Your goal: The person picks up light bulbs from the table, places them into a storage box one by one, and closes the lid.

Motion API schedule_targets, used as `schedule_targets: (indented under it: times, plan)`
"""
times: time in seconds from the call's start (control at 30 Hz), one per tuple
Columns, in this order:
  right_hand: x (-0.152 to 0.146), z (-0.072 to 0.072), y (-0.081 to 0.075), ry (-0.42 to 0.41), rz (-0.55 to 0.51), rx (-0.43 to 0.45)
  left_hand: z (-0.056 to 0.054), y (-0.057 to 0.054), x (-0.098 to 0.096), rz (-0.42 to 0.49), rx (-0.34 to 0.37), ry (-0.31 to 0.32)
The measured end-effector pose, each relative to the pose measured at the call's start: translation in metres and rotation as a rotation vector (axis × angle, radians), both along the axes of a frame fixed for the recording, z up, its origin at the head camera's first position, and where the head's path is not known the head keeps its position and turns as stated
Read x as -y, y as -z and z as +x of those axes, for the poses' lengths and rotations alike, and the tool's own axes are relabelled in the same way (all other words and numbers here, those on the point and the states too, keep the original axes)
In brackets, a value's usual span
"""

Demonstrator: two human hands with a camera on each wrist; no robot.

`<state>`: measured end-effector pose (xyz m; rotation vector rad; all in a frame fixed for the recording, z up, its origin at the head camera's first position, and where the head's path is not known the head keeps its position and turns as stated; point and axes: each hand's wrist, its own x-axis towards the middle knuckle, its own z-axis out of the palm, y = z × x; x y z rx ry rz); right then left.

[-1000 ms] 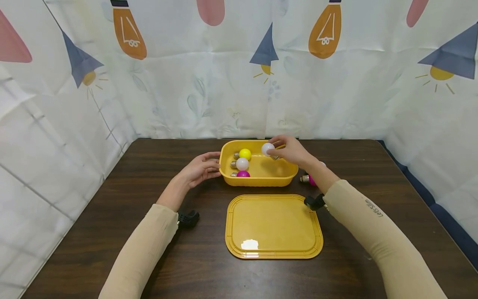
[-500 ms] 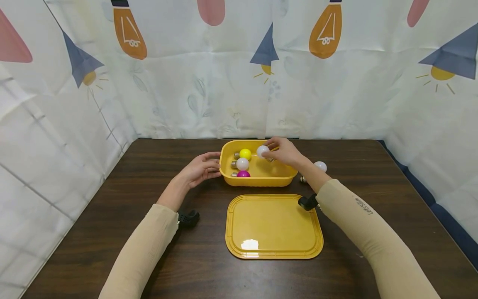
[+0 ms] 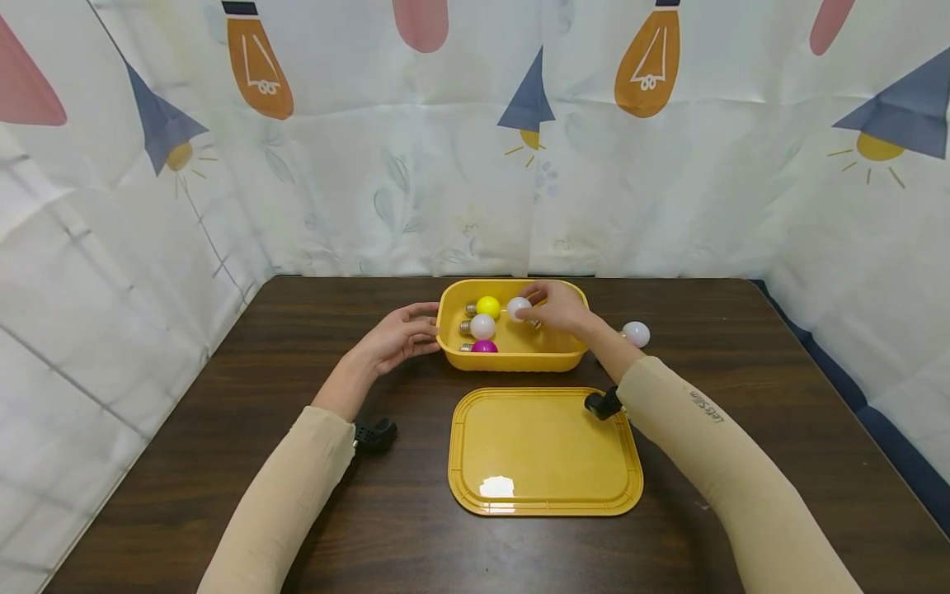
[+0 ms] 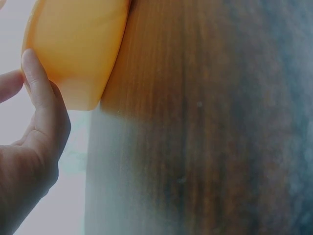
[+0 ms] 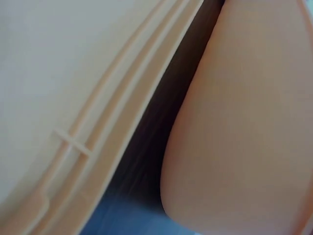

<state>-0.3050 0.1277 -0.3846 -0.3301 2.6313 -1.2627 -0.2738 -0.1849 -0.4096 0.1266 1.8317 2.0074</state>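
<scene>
In the head view my right hand [image 3: 558, 308] pinches a white light bulb [image 3: 517, 308] inside the yellow container [image 3: 519, 361], its metal screw base pointing right. Left of it in the container lie a yellow bulb [image 3: 487, 307], a second white bulb [image 3: 482, 327] and a magenta bulb [image 3: 485, 346], partly hidden by the front wall. My left hand [image 3: 395, 337] touches the container's left end with extended fingers. The left wrist view shows this hand [image 4: 41, 127] with a fingertip against the container wall [image 4: 78, 54]. No bulb appears in the right wrist view.
A flat yellow tray-like lid [image 3: 545, 454] lies in front of the container on the dark wooden table [image 3: 416, 544]. Another white bulb [image 3: 636, 333] rests on the table right of the container, partly behind my right forearm. A printed curtain [image 3: 460, 190] hangs behind.
My right hand has moved left and lower into the container with the white bulb. My forearm now covers the magenta bulb on the table. The left hand has stayed in place.
</scene>
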Motion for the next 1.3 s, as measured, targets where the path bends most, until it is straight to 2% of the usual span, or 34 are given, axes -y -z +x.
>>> schedule_targets:
  times: [0.4, 0.9, 1.3]
  plan:
    - [0.006, -0.004, 0.013, -0.001, 0.064, 0.002, 0.001, 0.001, 0.000, -0.002, 0.005, -0.001]
    - [0.003, -0.003, 0.014, -0.023, 0.075, -0.037, 0.000, 0.002, -0.001, -0.007, -0.008, 0.007]
    - [-0.003, 0.000, 0.006, -0.059, 0.144, -0.100, 0.001, -0.001, 0.000, -0.007, -0.006, 0.000]
